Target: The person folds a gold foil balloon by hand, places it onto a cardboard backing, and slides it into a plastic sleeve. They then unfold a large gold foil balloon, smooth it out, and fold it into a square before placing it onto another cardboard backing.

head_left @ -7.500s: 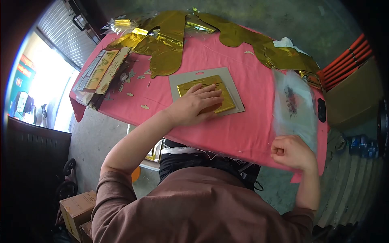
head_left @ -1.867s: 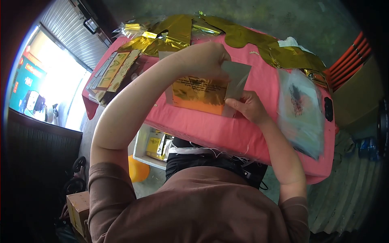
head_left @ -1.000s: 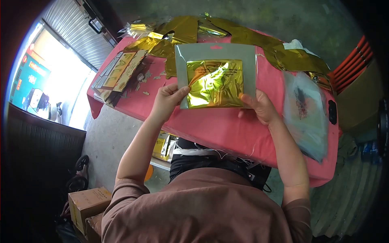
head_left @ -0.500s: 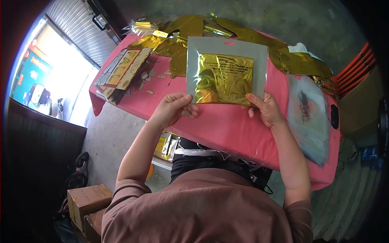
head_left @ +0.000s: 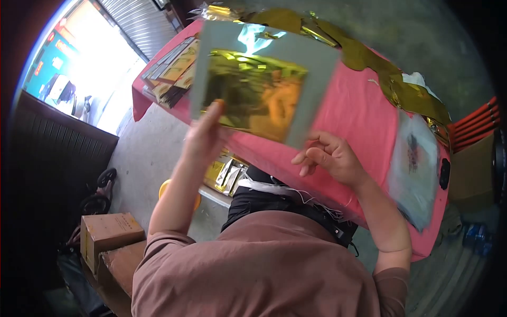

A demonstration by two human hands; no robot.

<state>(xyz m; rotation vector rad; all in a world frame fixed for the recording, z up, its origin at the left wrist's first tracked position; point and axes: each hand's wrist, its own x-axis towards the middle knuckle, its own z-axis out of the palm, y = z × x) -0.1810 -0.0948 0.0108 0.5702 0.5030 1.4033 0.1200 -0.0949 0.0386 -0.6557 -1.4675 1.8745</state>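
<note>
A clear flat plastic bag with a folded gold foil sheet [head_left: 256, 98] inside is tilted above the table, blurred by motion. My left hand [head_left: 203, 132] grips its lower left edge, thumb on the front. Just off the bag's lower right corner is my right hand [head_left: 335, 158], its fingers loosely spread and holding nothing. Below both hands lies the pink tablecloth [head_left: 364, 105]. A stack of clear plastic bags [head_left: 414, 158] with dark print rests at the table's right end.
Gold foil sheeting [head_left: 359, 53] runs along the far table edge. Printed card packs [head_left: 177, 71] lie at the left end. A small black object [head_left: 444, 173] sits at the right edge. Cardboard boxes [head_left: 111, 232] stand on the floor; silver and gold packets [head_left: 227, 177] are below the table.
The bag has moved left and tilted, its lower right corner dropping. My right hand has let go of it; my left hand still holds it. The camera view has shifted slightly.
</note>
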